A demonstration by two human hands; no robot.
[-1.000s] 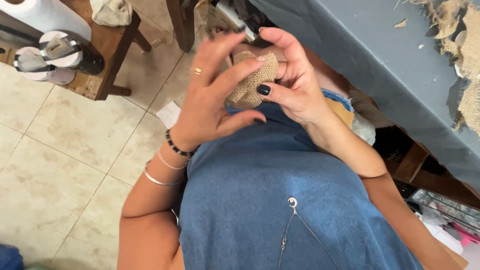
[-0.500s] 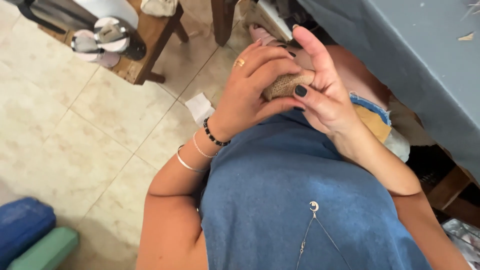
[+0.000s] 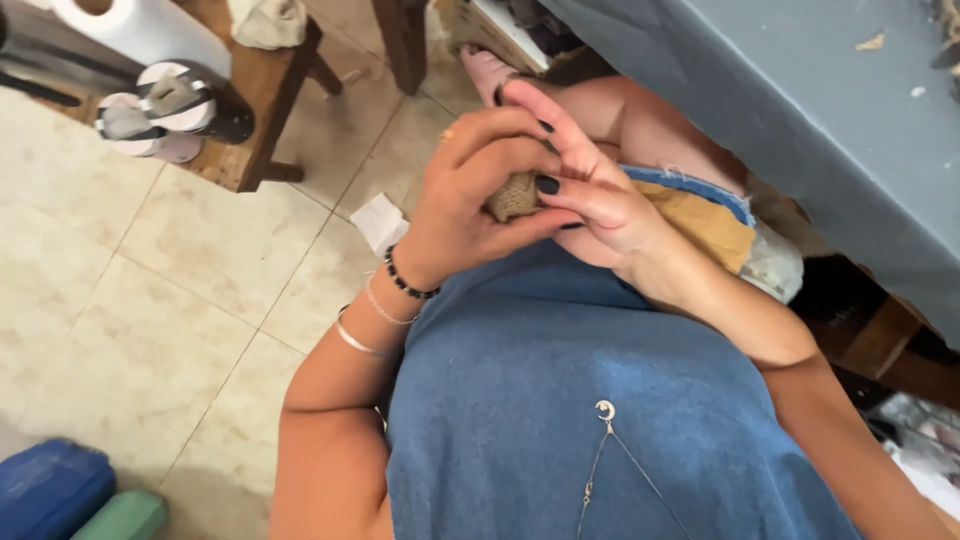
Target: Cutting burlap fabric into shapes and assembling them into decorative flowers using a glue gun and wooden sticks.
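Observation:
A small tan burlap piece (image 3: 514, 196) is held over my lap, pinched between both hands. My left hand (image 3: 468, 190) wraps around it from the left, with bracelets at the wrist. My right hand (image 3: 590, 195), with dark-painted nails, presses on it from the right, fingers stretched over the top. Most of the burlap is hidden by the fingers. Below the hands lies my blue denim dress (image 3: 560, 400) with a thin necklace on it.
A grey cloth-covered table (image 3: 800, 90) runs along the upper right. A low wooden stool (image 3: 270, 90) with rolls and a paper towel stands upper left on beige floor tiles (image 3: 150, 290). Blue and green objects (image 3: 60, 495) sit at bottom left. A white scrap (image 3: 378, 222) lies on the floor.
The view has shifted, so my hands sit lower and more central. They have closed tighter around the burlap piece, which shows less than before.

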